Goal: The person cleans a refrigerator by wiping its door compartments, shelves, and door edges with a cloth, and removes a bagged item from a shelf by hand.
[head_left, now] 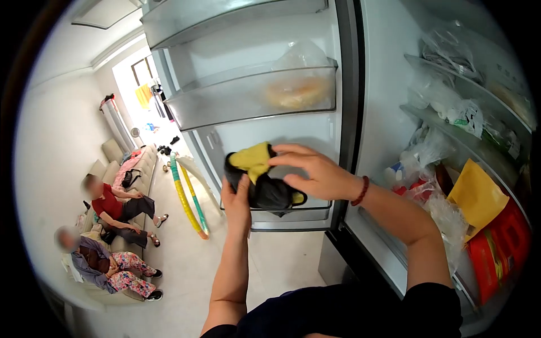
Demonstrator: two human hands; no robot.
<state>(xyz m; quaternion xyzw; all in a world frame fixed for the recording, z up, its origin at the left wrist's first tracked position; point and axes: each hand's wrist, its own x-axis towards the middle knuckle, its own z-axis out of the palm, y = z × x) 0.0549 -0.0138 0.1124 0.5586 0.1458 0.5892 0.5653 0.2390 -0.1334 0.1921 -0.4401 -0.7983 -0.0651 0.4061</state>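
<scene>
A black and yellow cloth item (pixel 270 188), possibly a glove, is held up before the open refrigerator door (pixel 296 221). My left hand (pixel 237 203) grips its lower left side, thumb across the front. At the upper right of the cloth is my right hand (pixel 315 169), its fingers spread and slightly bent, with the fingertips at the yellow part. Whether those fingertips touch the cloth cannot be made out. A dark red bead bracelet (pixel 361 190) circles my right wrist.
Door bins (pixel 253 96) hold a bag with something yellowish. Refrigerator shelves (pixel 451 132) at right carry plastic bags, a yellow packet (pixel 476 194) and a red package (pixel 499 253). Two people sit on a sofa (pixel 141 174) at left. Green and yellow hoops (pixel 189 200) stand behind the door.
</scene>
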